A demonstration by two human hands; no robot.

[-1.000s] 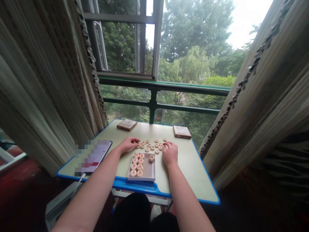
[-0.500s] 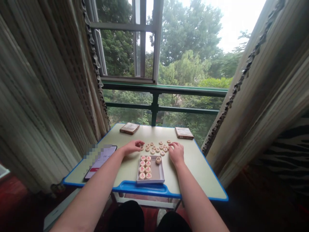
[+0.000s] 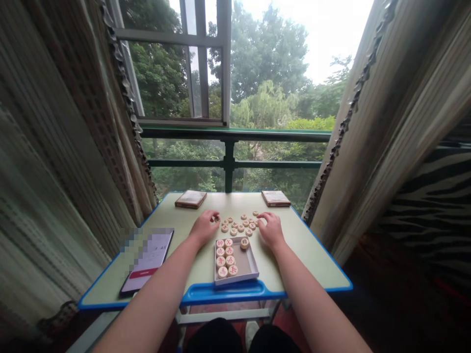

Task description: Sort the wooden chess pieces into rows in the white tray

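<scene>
A cluster of round wooden Chinese chess pieces (image 3: 240, 228) lies loose on the pale tabletop between my hands. At its left side, the curled fingers of my left hand (image 3: 204, 229) close round one dark-marked piece (image 3: 217, 219). On the right, my right hand (image 3: 271, 228) is bent with its thumb and fingertips at another piece (image 3: 256, 222), partly hidden by them. Nearer to me is a shallow open box (image 3: 246, 267). Two columns of red-marked pieces (image 3: 229, 261) fill its left side, and one dark-marked piece (image 3: 245, 243) sits at its top right.
Two flat brown-edged boxes (image 3: 191, 198) (image 3: 275, 198) lie along the table's far edge. A phone (image 3: 147, 264) rests at the left, beside my forearm. The table (image 3: 312, 264) has a blue rim and a front groove. Curtains (image 3: 368, 122) flank the window and green railing (image 3: 184, 133).
The camera view has shifted, so the table and box appear slightly turned. My left fingers have closed further round a piece; my right hand stays at the cluster's right edge.
</scene>
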